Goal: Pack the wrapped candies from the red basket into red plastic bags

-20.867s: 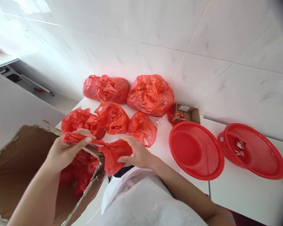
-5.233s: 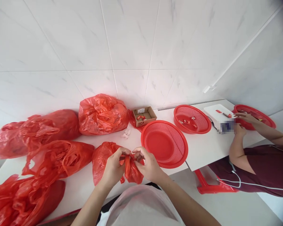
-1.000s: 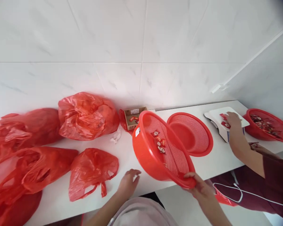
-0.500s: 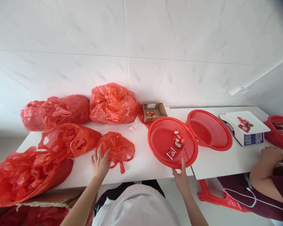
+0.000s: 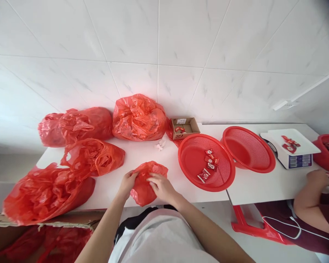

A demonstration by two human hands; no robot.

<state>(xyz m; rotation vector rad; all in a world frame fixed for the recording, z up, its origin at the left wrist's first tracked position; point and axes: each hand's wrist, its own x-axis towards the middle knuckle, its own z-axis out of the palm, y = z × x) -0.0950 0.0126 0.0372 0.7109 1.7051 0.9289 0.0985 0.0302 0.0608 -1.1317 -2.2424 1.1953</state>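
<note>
Red plastic bag point(image 5: 144, 191) at the near edge of the desk point(image 5: 172, 190), presumably light, soft and slippery, best held by its loose upper edges. It lies between the two hands: the left hand point(image 5: 128, 183) pinches its left edge, while the right hand point(image 5: 161, 187) bends over its right side, grip unclear. To the right stands a basket point(image 5: 190, 162) of wrapped sweets point(image 5: 210, 160).

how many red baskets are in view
3. The first basket, with small wrapped packets in it, is right of the right hand; the second basket is beside it, farther right; the third basket is beyond the scale, cut off by the picture's edge. Others may be hidden.
</note>
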